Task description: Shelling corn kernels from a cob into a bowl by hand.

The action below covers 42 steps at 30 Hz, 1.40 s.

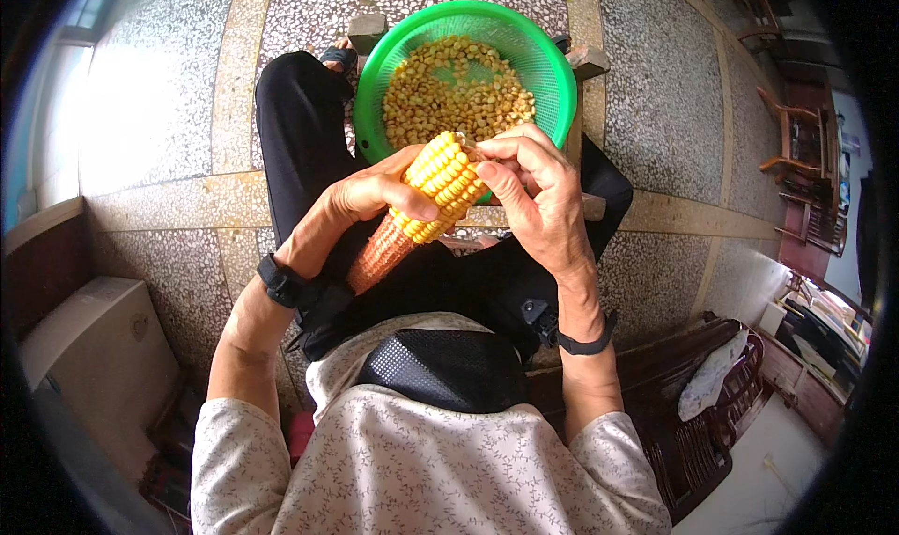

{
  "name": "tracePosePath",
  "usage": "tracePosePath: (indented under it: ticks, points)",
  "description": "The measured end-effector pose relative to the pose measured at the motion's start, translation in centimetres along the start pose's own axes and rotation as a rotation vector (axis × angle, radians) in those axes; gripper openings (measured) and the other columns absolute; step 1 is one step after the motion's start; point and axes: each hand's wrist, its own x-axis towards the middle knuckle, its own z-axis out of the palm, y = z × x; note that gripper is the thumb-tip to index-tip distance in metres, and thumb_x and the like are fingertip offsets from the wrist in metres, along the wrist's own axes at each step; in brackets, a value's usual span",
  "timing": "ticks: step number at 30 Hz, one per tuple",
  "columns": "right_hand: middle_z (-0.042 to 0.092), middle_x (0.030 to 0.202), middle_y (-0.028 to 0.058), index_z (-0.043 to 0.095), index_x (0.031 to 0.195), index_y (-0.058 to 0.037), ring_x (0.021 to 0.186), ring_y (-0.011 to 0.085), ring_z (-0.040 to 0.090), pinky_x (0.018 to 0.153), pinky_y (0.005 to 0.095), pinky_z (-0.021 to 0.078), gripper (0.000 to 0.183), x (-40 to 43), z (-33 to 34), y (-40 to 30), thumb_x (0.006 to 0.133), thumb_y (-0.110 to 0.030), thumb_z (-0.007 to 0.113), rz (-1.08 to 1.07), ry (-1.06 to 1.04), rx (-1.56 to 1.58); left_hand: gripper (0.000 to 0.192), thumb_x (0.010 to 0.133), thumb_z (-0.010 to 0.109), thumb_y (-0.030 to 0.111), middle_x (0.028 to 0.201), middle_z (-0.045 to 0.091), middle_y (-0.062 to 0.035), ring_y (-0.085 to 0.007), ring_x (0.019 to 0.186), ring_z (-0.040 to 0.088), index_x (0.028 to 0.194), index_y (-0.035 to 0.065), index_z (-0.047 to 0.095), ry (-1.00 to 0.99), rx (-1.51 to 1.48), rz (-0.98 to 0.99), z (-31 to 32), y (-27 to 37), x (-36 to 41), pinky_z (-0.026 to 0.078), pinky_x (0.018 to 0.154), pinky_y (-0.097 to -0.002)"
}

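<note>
An ear of corn (444,191) is held at a slant above my lap. Yellow kernels cover its upper part, while the lower end is a bare reddish cob (380,255). My left hand (390,189) wraps around the ear from the left, its thumb lying across the kernels. At the tip, the thumb and fingers of my right hand (532,184) touch the kernels; whether anything is pinched between them is hidden. Just beyond both hands stands a green plastic basket (374,86) with mesh sides. Loose corn kernels (435,89) lie spread over its bottom.
The basket rests on a wooden stool or frame (588,62) between my knees. Speckled terrazzo floor (664,93) surrounds it. A dark wooden bench (692,444) with slats is at lower right, a wooden chair (801,131) farther right. A pale box (105,345) stands at left.
</note>
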Motion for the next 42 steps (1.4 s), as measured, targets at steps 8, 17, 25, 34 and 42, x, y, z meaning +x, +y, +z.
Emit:
tracePosePath:
  ticks: [8,17,25,34,42]
  points:
    - [0.054,0.089,0.0165,0.054,0.1,0.0026,0.083,0.0332,0.057,0.071,0.0391,0.0488,0.014,0.1,0.3,-0.5,0.089,-0.005,0.055,-0.256,-0.017,-0.302,0.072,0.06,0.073,0.02,0.103,0.062,-0.009,-0.0181,0.089,0.061,0.124,-0.0019,0.048,-0.106,-0.021,0.027,-1.4,-1.1,0.5,0.05,0.081,-0.0302]
    - [0.056,0.085,0.0127,0.055,0.099,0.0007,0.075,0.0261,0.06,0.067,0.0337,0.0488,0.01,0.2,0.6,0.3,0.092,-0.005,0.054,-0.313,0.094,-0.235,0.08,0.055,0.077,0.024,0.095,0.062,-0.0145,-0.0233,0.079,0.063,0.122,-0.0037,0.045,-0.119,-0.122,0.012,-1.1,-1.3,0.5,0.053,0.072,-0.0331]
    - [0.058,0.108,0.0095,0.048,0.119,-0.0015,0.092,0.0168,0.061,0.08,0.0309,0.0493,0.035,0.2,0.9,0.3,0.09,-0.016,0.063,-0.034,0.203,0.076,0.084,0.055,0.079,0.026,0.094,0.059,-0.017,-0.0278,0.079,0.062,0.125,-0.0043,0.043,-0.29,-0.225,0.05,-1.2,-1.0,0.3,0.052,0.068,-0.0354]
    - [0.04,0.141,0.0174,0.031,0.143,-0.0031,0.127,0.0305,0.043,0.105,0.0394,0.0342,0.08,0.3,0.1,-0.6,0.081,-0.033,0.072,-0.137,-0.245,0.187,0.087,0.059,0.078,0.026,0.109,0.058,-0.0218,-0.0323,0.09,0.063,0.13,-0.0049,0.038,-0.314,-0.31,0.025,-1.8,-1.2,-0.2,0.053,0.077,-0.0386]
    - [0.057,0.115,0.0117,0.053,0.124,0.0026,0.111,0.0202,0.053,0.097,0.0317,0.0412,0.071,-0.1,0.1,-0.1,0.068,-0.027,0.084,-0.055,-0.171,0.112,0.095,0.066,0.078,0.045,0.123,0.054,-0.0134,-0.0218,0.113,0.053,0.136,-0.0016,0.035,-0.213,-0.17,0.008,-2.1,-1.9,0.3,0.042,0.097,-0.0334]
